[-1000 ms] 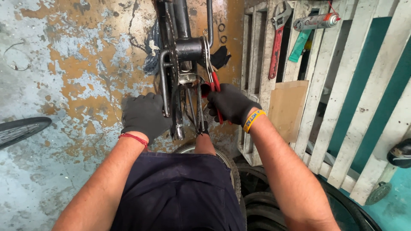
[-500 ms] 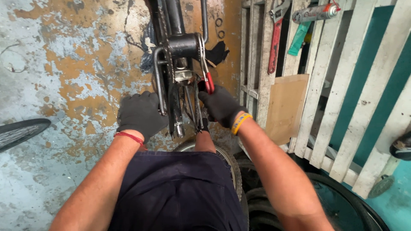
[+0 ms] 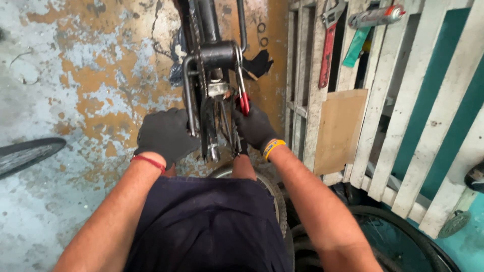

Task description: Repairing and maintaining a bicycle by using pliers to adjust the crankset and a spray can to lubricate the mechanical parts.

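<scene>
Patchy concrete floor (image 3: 80, 75), worn in orange and pale blue, lies under you, and a white slatted wooden pallet (image 3: 403, 126) leans on your right. Against it hang a red pipe wrench (image 3: 328, 45), a spray can (image 3: 375, 16) and a piece of brown cardboard (image 3: 339, 130).

Straight ahead stands a black bicycle frame (image 3: 212, 55), its bottom bracket shell at the upper middle and its stays running down toward your lap. Your left hand (image 3: 165, 135), in a black glove with a red band at the wrist, is closed around the curved tube on the frame's left side. Your right hand (image 3: 254, 126), gloved too and wearing a yellow wristband, is closed on a red-handled tool (image 3: 244, 100), held against the frame just below the shell; its working end is hidden.

Part of a bicycle wheel (image 3: 25, 153) shows at the left edge, well apart. Tyres (image 3: 393, 236) lie by your right leg.
</scene>
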